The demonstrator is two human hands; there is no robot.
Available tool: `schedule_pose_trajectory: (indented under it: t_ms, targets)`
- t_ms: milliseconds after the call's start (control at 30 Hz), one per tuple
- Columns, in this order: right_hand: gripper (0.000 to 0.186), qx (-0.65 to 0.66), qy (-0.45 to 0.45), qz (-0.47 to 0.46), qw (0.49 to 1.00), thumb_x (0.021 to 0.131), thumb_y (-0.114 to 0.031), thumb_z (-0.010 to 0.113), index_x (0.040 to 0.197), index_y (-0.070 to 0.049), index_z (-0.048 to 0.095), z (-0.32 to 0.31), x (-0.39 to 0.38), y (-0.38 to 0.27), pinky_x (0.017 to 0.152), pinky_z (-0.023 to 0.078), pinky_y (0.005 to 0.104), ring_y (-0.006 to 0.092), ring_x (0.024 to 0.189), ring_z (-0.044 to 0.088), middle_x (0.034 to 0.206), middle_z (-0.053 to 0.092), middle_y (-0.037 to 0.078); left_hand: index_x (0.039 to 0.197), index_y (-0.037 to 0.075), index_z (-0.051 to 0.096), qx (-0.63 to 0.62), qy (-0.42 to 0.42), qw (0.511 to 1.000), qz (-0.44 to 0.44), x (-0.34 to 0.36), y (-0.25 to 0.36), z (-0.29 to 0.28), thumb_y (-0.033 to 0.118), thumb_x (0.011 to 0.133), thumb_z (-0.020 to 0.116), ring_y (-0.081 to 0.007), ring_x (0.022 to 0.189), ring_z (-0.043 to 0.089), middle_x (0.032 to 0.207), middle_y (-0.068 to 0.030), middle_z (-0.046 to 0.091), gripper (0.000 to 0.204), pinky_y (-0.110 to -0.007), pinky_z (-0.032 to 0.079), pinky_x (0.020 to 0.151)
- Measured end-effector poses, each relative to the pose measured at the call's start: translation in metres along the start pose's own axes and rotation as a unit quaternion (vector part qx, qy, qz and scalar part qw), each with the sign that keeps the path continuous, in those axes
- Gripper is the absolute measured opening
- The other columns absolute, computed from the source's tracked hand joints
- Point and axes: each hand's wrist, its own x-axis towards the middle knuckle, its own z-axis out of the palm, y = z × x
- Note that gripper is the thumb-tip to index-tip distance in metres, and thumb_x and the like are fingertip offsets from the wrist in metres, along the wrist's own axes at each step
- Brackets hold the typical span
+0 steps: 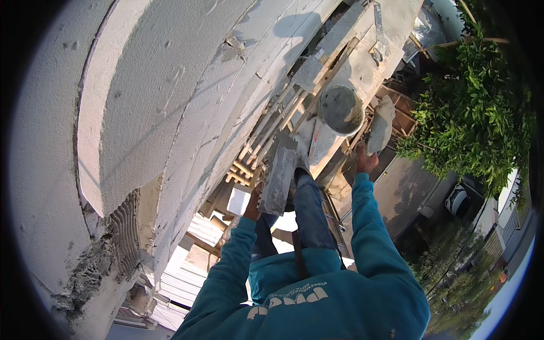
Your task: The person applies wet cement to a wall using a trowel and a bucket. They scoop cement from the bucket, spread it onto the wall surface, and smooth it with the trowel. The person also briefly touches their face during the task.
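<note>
Landmark: the grey bucket [340, 109], round, its inside coated with grey mortar, standing on the plank scaffold [362, 62] beside the wall [170, 102].

Left hand [253, 205]: closed around the handle of a notched trowel [279, 173]. The trowel sits below and to the left of the bucket, well apart from it. Its blade is long, rectangular, flat and grey, smeared with mortar, with small teeth visible along the lower edge near the hand. The blade points up toward the bucket.

Right hand [365, 161]: clamped on the lower end of a pointed trowel [380, 124]. This tool lies just to the right of the bucket, near its rim. Its blade is leaf-shaped and caked with pale grey mortar.

Both sleeves are teal. The person's legs, in blue jeans [309, 212], stand below the bucket.

Wall to the left of the bucket: white foam panels with raised curved banding; a lower patch [126, 235] shows combed grey adhesive. Green foliage [476, 107] is to the right of the bucket.
</note>
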Motion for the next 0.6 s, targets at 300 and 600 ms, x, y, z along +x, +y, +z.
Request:
schedule_pose_trajectory:
  t_ms: [300, 600]
  targets:
    - [0.042, 0.133, -0.207, -0.192, 0.95, 0.082, -0.029, 0.075, 0.099, 0.009, 0.066, -0.13, -0.014, -0.074, 0.072, 0.051, 0.0405, 0.0269, 0.084, 0.067, 0.095, 0.069, 0.019, 0.148, 0.015, 0.027, 0.039, -0.008, 0.999, 0.015, 0.037, 0.111, 0.079, 0.017, 0.096, 0.055, -0.026, 0.121, 0.047, 0.14, -0.0123, 0.043, 0.06, -0.04, 0.044, 0.097]
    - [0.031, -0.025, -0.483, -0.561, 0.672, 0.074, -0.013, 0.077, 0.096, 0.005, 0.066, -0.181, -0.091, -0.356, 0.069, 0.051, 0.0358, 0.0188, 0.081, 0.066, 0.09, 0.071, 0.013, 0.146, 0.009, 0.03, -0.347, 0.08, 0.932, 0.068, -0.061, 0.073, 0.027, 0.016, 0.098, 0.049, -0.0237, 0.122, 0.048, 0.14, -0.0117, 0.043, 0.052, -0.036, 0.044, 0.1]
